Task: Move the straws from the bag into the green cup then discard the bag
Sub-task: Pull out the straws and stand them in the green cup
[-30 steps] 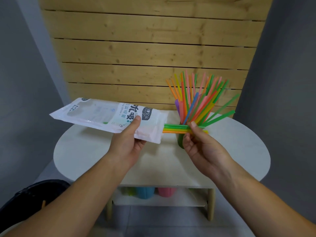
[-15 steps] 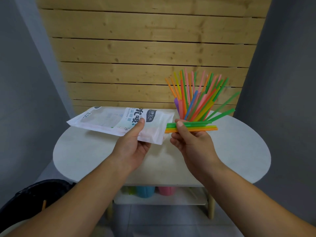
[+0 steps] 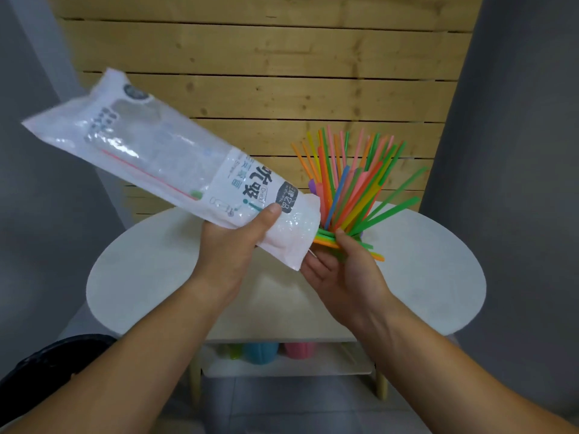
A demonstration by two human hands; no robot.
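- Plank wall point(image 3: 282, 89) fills the top and middle of the frame, with grey walls down both sides.
- White oval table point(image 3: 141, 277) sits centre frame; its near edge is partly covered by both forearms.
- Bag point(image 3: 163, 158) is up in the air, slanting from upper left down to centre. It's see-through with print near the mouth, and the far end is blurry.
- Black bin point(image 3: 47, 358) is at lower left, cut off by the frame edge and partly behind the left forearm.
- Standing straws point(image 3: 354, 183) fan out right of centre. The green cup they stand in is hidden behind the right hand (I honestly can't pick it out).
- Left hand point(image 3: 232, 245) grips the bag near its mouth. The thumb is on the printed front and the fingers are out of sight behind it.
- Right hand point(image 3: 347, 277) is palm up just below the bag mouth, thumb clamped over a bunch of straws point(image 3: 327, 239).
- That bunch pokes out of the bag mouth toward the right. How far it reaches inside the bag is hard to tell.
- Blue cup point(image 3: 260, 352) and pink cup point(image 3: 299, 349) sit on the shelf under the table, tops hidden by the tabletop.
- One thin pink straw point(image 3: 141, 170) lies inside the bag.
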